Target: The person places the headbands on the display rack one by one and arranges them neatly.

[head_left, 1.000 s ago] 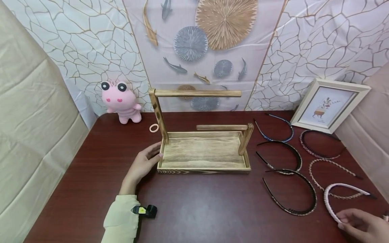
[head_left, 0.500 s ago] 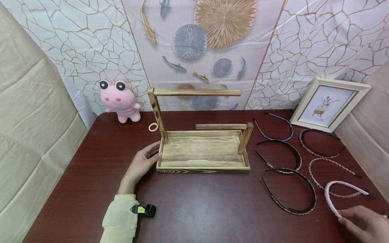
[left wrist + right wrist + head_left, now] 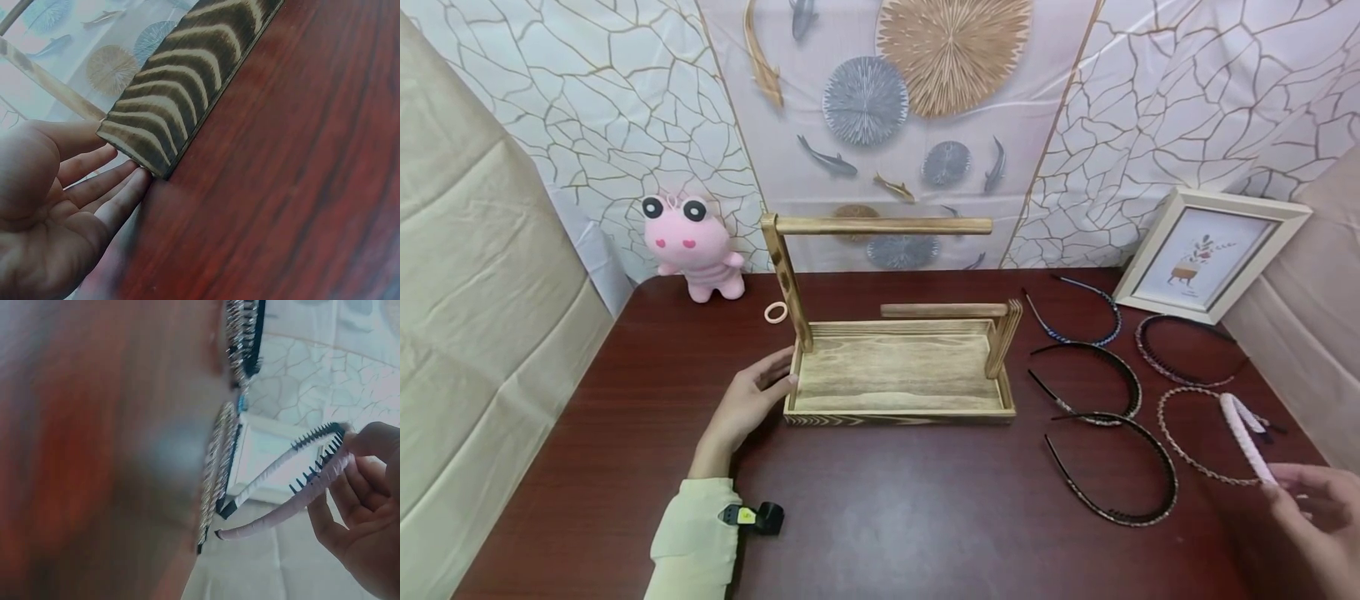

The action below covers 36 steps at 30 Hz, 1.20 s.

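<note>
My right hand pinches one part of a white, wrapped headband between thumb and fingers, above the table's right side. In the right wrist view, black comb teeth line the inside of this headband, and its two tips point away from the hand. At the left, my left hand rests against the left end of a wooden tray stand, its thumb at the rim. The left wrist view shows this hand's nearly straight fingers touching the stand's end beside its striped front panel.
Several headbands lie at the right: a braided beige one, a blue one, a dark purplish one and black-lined ones. Behind them stands a picture frame. A pink plush toy and small ring are left.
My right hand has lifted the white headband off the table, moving it up and slightly right and turning it. The left hand stays at the stand; the head view shifts slightly.
</note>
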Available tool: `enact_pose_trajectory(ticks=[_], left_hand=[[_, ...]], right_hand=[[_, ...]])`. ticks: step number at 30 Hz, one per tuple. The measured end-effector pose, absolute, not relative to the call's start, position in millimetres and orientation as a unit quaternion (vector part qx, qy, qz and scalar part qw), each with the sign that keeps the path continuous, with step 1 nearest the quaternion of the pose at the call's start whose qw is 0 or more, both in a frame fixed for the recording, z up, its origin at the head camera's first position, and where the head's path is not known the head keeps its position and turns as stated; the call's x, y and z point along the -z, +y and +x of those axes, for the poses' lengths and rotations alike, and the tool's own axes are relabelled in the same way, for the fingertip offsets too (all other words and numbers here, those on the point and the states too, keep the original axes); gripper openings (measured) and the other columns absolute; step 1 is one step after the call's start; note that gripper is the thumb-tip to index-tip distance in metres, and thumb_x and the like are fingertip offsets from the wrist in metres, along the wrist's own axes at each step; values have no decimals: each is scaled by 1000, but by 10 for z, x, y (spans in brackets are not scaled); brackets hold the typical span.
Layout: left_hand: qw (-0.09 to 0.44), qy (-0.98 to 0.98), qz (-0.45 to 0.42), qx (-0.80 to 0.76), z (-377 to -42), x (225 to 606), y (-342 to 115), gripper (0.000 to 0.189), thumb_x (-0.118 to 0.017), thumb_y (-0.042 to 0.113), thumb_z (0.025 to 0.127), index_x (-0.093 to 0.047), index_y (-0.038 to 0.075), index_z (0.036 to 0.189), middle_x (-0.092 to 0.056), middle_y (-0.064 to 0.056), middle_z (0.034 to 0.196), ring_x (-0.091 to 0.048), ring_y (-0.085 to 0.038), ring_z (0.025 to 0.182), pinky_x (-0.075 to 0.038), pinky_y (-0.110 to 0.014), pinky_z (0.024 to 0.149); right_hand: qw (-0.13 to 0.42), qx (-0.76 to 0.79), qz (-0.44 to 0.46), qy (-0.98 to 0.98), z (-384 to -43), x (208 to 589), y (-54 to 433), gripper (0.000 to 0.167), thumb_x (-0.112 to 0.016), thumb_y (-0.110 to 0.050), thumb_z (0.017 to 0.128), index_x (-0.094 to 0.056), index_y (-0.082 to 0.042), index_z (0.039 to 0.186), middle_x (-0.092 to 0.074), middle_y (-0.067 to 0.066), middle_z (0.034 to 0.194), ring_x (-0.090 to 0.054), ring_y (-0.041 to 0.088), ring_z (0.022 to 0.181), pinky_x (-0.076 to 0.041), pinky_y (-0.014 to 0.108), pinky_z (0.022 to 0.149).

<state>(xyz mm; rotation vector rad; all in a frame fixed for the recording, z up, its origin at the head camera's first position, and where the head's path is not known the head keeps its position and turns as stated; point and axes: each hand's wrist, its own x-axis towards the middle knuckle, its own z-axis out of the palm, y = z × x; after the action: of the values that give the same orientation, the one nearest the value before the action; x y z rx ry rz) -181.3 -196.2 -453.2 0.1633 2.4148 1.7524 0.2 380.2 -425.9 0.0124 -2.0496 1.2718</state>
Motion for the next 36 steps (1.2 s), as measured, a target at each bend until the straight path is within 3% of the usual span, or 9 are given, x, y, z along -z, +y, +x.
enact_pose_trajectory(ticks=[6, 16, 21, 26, 33, 36], left_hand=[[77, 802, 53, -589, -1809, 4519, -1953, 52, -65, 20, 98, -49, 15, 147, -55, -14, 143, -49, -25, 135, -41, -44, 107], [74, 805, 50, -587, -1812, 4538, -1957, 50, -64, 19, 98, -50, 14, 146, -56, -15, 141, -50, -26, 134, -42, -45, 107], [71, 808, 50, -583, -1817, 4535, -1961, 50, -64, 19, 98, -50, 13, 146, -56, -14, 141, -50, -27, 133, -42, -46, 106], [68, 809, 50, -582, -1816, 4528, -1965, 50, -64, 19, 98, -50, 13, 146, -56, -14, 140, -51, -27, 132, -42, -46, 106], [68, 806, 50, -587, -1819, 4545, -1968, 50, -64, 19, 98, -50, 14, 146, -57, -15, 140, -51, -26, 133, -43, -45, 106], [71, 806, 47, -585, -1826, 4557, -1964, 49, -63, 20, 98, -50, 14, 146, -56, -15, 140, -50, -26, 133, -42, -45, 106]], right_hand=[[331, -526, -50, -782, -104, 4108, 3652, 57, -48, 27, 74, -72, -22, 90, -67, -18, 74, -62, -10, 60, -45, 3, 58], [319, -483, -106, -808, -277, 3819, 3386, 42, -60, 19, 86, -70, -20, 99, -68, -22, 82, -64, -11, 69, -47, 4, 62], [331, -530, -107, -774, -408, 3666, 3221, 28, -63, 17, 85, -72, -5, 101, -71, -13, 85, -66, -5, 71, -49, 5, 68], [345, -473, -86, -807, -530, 3501, 3056, 20, -68, 10, 86, -71, 5, 105, -70, -20, 86, -65, -6, 74, -49, 5, 73], [334, -634, -48, -696, -824, 3306, 2858, 17, -70, 11, 84, -71, 8, 101, -75, -2, 84, -68, 5, 72, -51, 9, 64], [324, -693, -35, -643, -959, 3244, 2765, 16, -71, 10, 84, -71, 8, 100, -75, 4, 86, -70, 8, 76, -53, 11, 67]])
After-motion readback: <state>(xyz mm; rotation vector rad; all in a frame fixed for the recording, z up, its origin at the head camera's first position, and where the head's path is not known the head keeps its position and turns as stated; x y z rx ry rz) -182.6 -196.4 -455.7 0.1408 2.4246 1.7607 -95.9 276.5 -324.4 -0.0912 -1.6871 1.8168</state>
